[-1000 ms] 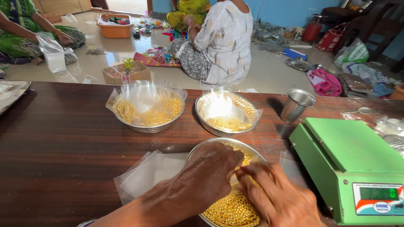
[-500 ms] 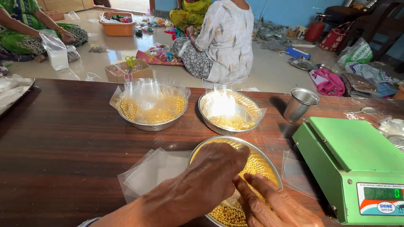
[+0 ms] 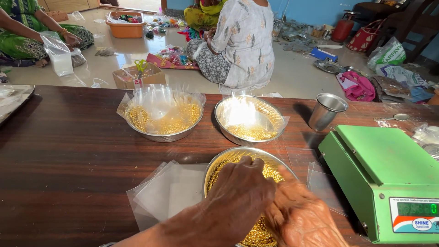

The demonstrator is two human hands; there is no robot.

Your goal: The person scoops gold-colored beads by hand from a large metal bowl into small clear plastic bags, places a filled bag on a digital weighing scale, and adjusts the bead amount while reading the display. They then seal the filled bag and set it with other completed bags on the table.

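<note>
Head cam looking down: both hands sit in the near steel bowl (image 3: 219,164) of gold beads (image 3: 258,235). Left hand (image 3: 240,194) is curled loosely over the beads, fingertips touching them. Right hand (image 3: 304,219) is blurry and cut off at the bottom, so can't tell its grip. Clear bags (image 3: 167,192) lie left of that bowl, green scale (image 3: 384,174) right, two more bead bowls (image 3: 164,116) beyond. Since half a second ago, the view has drifted a bit and both hands are still digging.

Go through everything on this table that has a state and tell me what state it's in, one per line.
Near bowl: full of gold beads, both hands in it.
Left hand: palm down on beads.
Right hand: in beads, blurred.
Left far bowl: beads, clear bag inside.
Right far bowl: partly filled.
Steel cup: upright.
Green scale: display lit, platform bare.
Clear bags: flat, unfilled.
</note>
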